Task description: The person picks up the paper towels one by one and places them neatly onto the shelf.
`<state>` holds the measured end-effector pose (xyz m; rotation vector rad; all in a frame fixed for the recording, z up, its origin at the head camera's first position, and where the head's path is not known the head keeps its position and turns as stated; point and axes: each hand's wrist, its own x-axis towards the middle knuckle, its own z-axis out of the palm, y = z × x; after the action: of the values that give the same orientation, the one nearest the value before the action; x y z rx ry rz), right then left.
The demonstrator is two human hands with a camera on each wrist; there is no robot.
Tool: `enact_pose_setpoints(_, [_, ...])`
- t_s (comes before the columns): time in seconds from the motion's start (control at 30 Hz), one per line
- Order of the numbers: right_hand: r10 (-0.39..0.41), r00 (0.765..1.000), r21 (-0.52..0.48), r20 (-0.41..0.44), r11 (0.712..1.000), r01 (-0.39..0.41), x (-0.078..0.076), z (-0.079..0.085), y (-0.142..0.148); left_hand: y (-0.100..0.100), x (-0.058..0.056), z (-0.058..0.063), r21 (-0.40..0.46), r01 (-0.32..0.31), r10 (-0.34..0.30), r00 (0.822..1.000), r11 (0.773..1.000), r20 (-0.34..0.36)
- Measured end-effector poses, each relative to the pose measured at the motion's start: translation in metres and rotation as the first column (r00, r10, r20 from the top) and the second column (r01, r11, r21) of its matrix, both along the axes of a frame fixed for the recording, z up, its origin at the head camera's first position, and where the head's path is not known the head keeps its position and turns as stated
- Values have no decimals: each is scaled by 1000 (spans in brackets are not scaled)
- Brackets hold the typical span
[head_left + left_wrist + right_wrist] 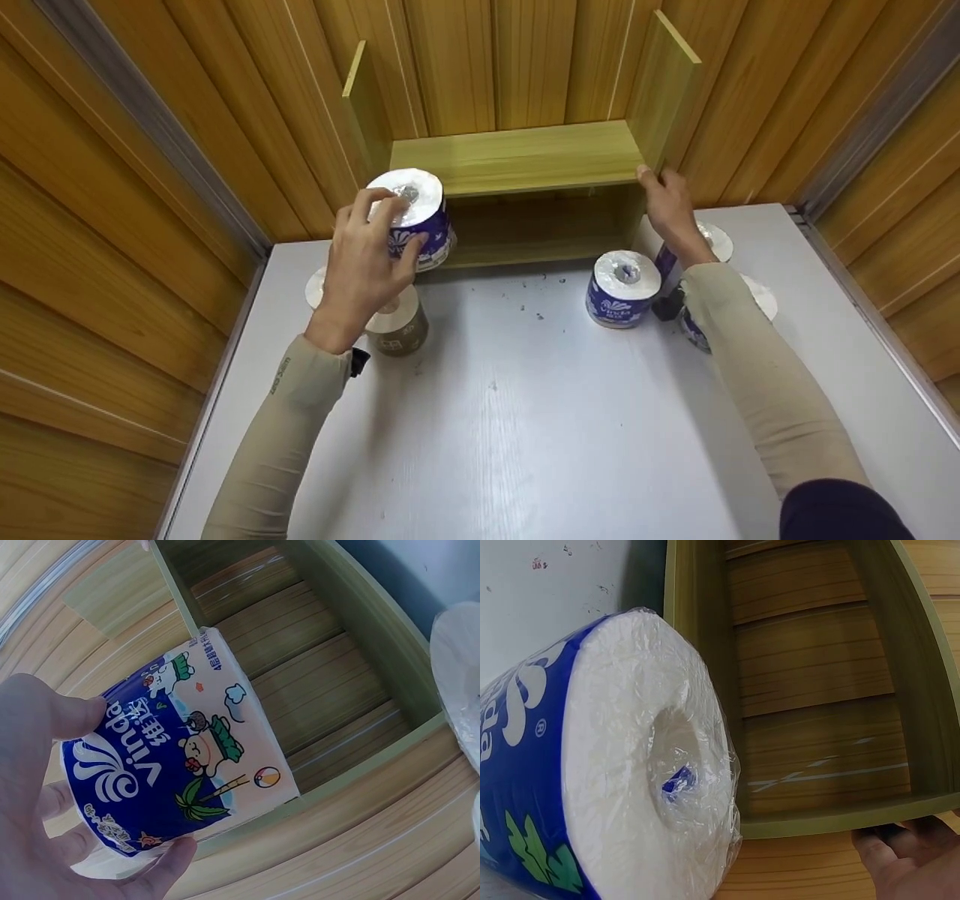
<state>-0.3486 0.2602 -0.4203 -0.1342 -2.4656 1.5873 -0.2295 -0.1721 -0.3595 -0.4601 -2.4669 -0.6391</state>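
Observation:
My left hand (364, 259) grips a toilet paper roll (172, 750) in blue Vinda wrapping, its thumb and fingers spread around it. In the head view this roll is raised above the table, at the left front of a small wooden shelf (517, 161). The shelf has an upper board, a lower compartment and two uprights. At its right side my right hand (670, 206) holds the upright near the upper board. In the right wrist view the right hand's fingers (889, 859) lie at the panel's outer side; part of that hand is out of frame.
A brown-wrapped roll (399, 330) stands beneath my left hand, with another white-topped roll (314, 289) partly hidden beside it. A blue Vinda roll (621, 292) and others (716, 240) stand near my right forearm. Wood-panelled walls (112, 247) enclose the white table (495, 435).

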Motion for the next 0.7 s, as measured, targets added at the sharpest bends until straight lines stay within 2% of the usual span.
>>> enact_pose_setpoints(0.27, [0, 1000, 10, 27, 1000, -1, 1, 2, 1, 3, -6, 3, 8, 0, 0, 1000, 1000, 1])
enact_pose_setpoints(0.5, [-9, 1000, -14, -12, 1000, 9, 2, 0, 2, 5, -9, 3, 10, 5, -5, 1000, 1000, -14])
enact_pose_setpoints(0.7, [-30, 999, -3, -11, 1000, 30, 2, 0, 4, 7, -11, 3, 15, 15, -15, 1000, 1000, -11])
